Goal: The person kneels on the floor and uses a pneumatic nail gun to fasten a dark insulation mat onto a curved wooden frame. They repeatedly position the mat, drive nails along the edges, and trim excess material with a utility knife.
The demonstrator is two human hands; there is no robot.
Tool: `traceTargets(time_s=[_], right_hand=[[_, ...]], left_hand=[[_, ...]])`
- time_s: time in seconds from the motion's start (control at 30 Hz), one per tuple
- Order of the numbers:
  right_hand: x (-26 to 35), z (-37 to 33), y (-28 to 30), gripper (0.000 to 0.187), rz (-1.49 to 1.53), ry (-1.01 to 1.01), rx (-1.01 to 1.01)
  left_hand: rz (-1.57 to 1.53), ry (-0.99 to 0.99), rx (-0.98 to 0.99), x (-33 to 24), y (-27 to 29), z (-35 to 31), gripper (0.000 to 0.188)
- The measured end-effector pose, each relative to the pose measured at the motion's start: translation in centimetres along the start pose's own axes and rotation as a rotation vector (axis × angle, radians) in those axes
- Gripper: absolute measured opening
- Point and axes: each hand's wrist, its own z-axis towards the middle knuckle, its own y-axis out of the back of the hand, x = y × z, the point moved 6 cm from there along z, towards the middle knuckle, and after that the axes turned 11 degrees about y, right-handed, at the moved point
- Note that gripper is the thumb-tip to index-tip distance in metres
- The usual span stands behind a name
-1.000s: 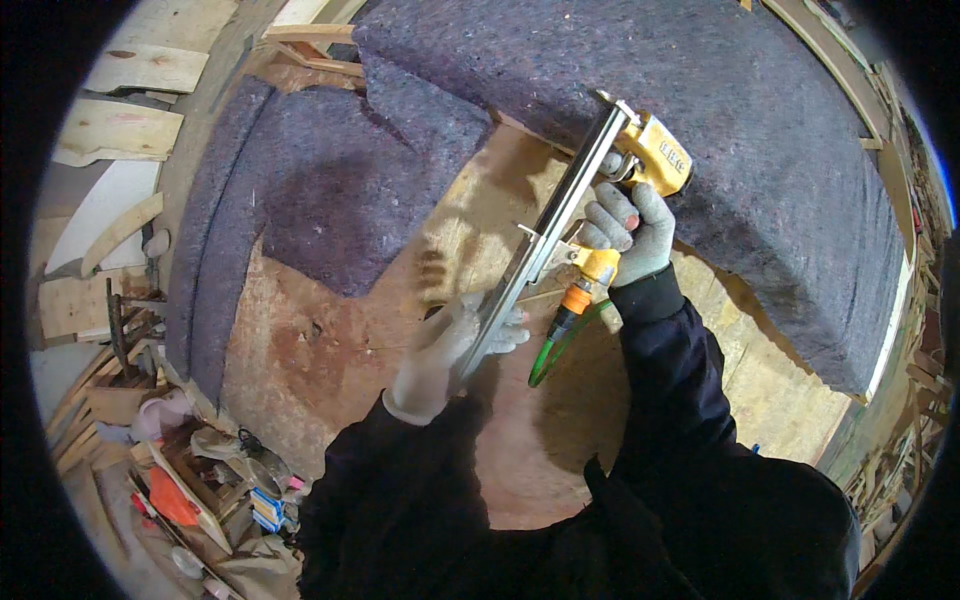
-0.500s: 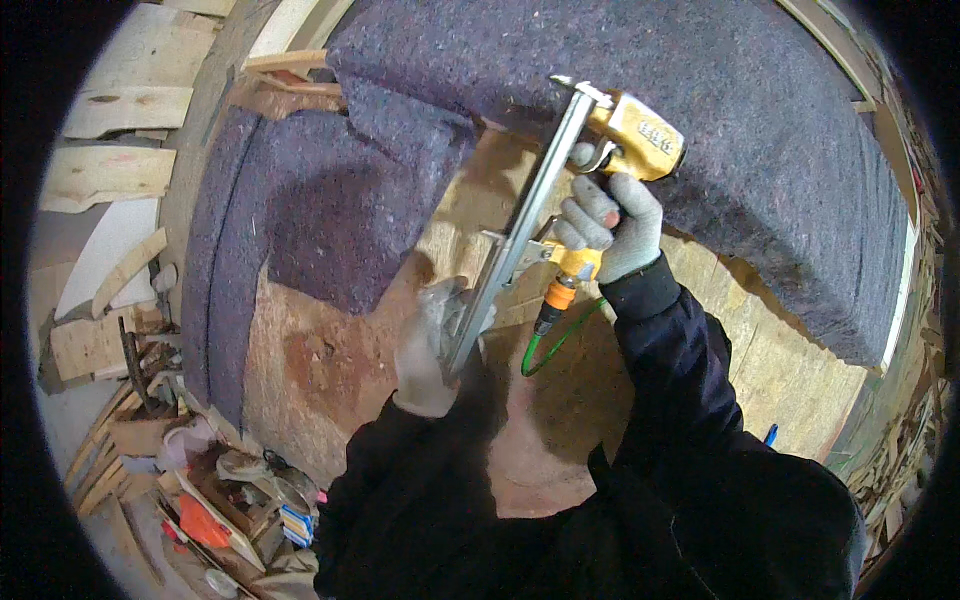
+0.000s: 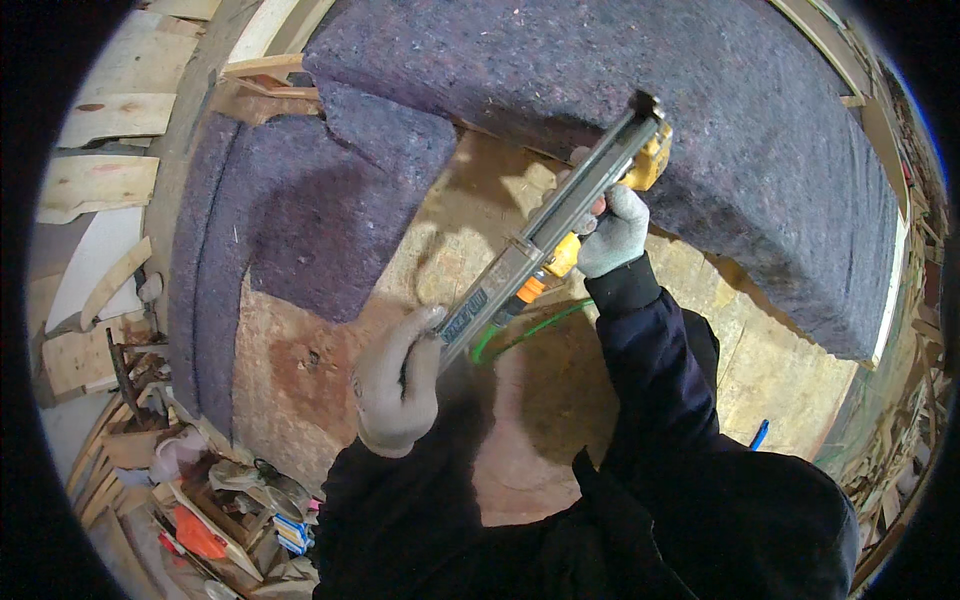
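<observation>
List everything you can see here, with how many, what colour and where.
Fastening gun: one, yellow and grey, centre
Hose: one, green, below the gun
Felt-like covering: at least two sections, purple-grey, top and left
Wooden surface: count unclear, tan and reddish, centre
Wood offcuts: several, pale, far left
Curved panel: one, white, left
Scrap piece: one, orange, lower left
Small item: one, blue and white, lower left
Sleeves: two, dark, bottom
Left hand: one, pale glove, at the gun's lower end
Right hand: one, grey glove, gripping the gun
</observation>
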Motion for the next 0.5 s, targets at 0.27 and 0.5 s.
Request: traceTargets(time_s=[0.27, 0.5], right_hand=[[0.8, -1.9, 0.3, 0.041, 0.083, -0.014, 0.088], [-0.9, -2.4, -1.4, 0.032, 0.048, -0.053, 0.112]], left_hand=[[0.032, -0.124, 0.041, -0.7, -0.3, -0.2, 0.026], [-0.136, 0.236, -0.055, 1.6, -0.5, 0.1, 0.027]])
